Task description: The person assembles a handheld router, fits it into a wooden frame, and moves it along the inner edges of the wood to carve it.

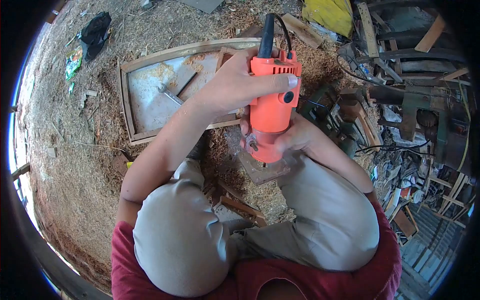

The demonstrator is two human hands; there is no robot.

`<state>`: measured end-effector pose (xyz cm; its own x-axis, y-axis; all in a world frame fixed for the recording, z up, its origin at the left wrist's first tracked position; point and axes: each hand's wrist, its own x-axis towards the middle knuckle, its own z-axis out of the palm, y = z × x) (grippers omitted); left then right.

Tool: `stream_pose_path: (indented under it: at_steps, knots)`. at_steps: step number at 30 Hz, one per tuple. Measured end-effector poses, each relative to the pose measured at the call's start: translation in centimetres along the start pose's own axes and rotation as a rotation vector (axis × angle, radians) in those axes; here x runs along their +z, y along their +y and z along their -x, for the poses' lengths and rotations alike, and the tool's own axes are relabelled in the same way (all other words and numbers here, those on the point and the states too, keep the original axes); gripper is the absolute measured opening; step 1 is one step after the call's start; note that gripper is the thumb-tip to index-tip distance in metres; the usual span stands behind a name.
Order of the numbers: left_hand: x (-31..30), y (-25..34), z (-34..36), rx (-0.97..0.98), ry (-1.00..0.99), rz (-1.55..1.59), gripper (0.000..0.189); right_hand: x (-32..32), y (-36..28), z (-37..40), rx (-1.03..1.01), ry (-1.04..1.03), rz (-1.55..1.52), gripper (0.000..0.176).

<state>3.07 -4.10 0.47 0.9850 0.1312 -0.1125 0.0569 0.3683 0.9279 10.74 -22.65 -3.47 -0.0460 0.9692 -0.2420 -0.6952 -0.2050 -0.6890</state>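
Note:
An orange trim router [272,105] is held up in front of my knees, roughly upright, with its black cord at the top. My left hand [245,82] is closed round its upper motor housing, the thumb lying across the front near a round black cap. Lower down, my right hand [295,137] grips the collar, with fingertips showing on the far left side. Beneath the collar is a flat, dusty base plate [262,172]. Behind my left forearm, a wrench [170,94] lies in a shallow wooden-framed tray [145,112] on the ground.
Wood shavings cover the ground [85,175]. A black plastic bag [95,35] and a green wrapper [73,64] lie at the upper left. A yellow sack [328,16] is at the top right. Wood scraps, cables and a dark machine frame [425,112] crowd the right side.

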Motion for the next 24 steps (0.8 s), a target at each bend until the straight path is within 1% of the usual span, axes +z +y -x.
stream_pose_path:
  at_steps: [3, 4, 6, 7, 10, 13, 15, 16, 18, 19, 22, 24]
  knots:
    - [-0.4, 0.5, -0.2, 0.021, 0.026, -0.164, 0.065, 0.4, -0.3, 0.1, -0.009, 0.157, 0.15, 0.078]
    - [-0.6, 0.6, -0.5, 0.037, 0.008, -0.216, 0.062, 0.5, -0.4, 0.1, -0.017, 0.214, 0.207, 0.076]
    - [-1.0, 0.9, -0.9, 0.068, -0.024, -0.321, 0.056, 0.9, -0.5, 0.1, -0.049, 0.247, 0.163, 0.074]
    - [-0.8, 1.0, -0.9, 0.078, -0.005, -0.342, 0.055, 1.1, -0.5, 0.1, -0.065, 0.263, 0.141, 0.073]
    - [0.0, 1.2, -1.0, 0.093, 0.069, -0.388, 0.051, 1.0, -0.8, 0.1, -0.051, 0.271, 0.147, 0.072]
    - [0.3, 1.0, -1.1, 0.081, 0.175, -0.412, 0.048, 0.0, -0.6, 0.3, -0.065, 0.161, 0.005, 0.073]
    - [0.2, 0.6, -1.2, 0.088, 0.236, -0.439, 0.047, -0.5, -0.4, 0.3, -0.082, 0.147, 0.021, 0.075]
    - [0.4, 0.6, -1.1, 0.075, 0.266, -0.502, 0.048, -0.6, -0.5, 0.2, -0.091, 0.141, 0.03, 0.076]
    - [0.8, 0.5, -0.9, 0.053, 0.32, -0.628, 0.049, 0.2, -0.9, 0.3, -0.059, 0.192, 0.14, 0.077]
    - [0.8, 0.2, -1.0, 0.058, 0.31, -0.615, 0.05, 0.4, -1.0, 0.3, -0.044, 0.218, 0.194, 0.078]
    - [0.9, -0.3, -1.1, 0.068, 0.28, -0.582, 0.053, 0.0, -0.9, 0.8, 0.031, 0.279, 0.166, 0.074]
    - [1.2, 0.2, -0.8, 0.072, 0.267, -0.563, 0.053, 0.7, -1.3, 0.9, -0.005, 0.231, 0.083, 0.07]
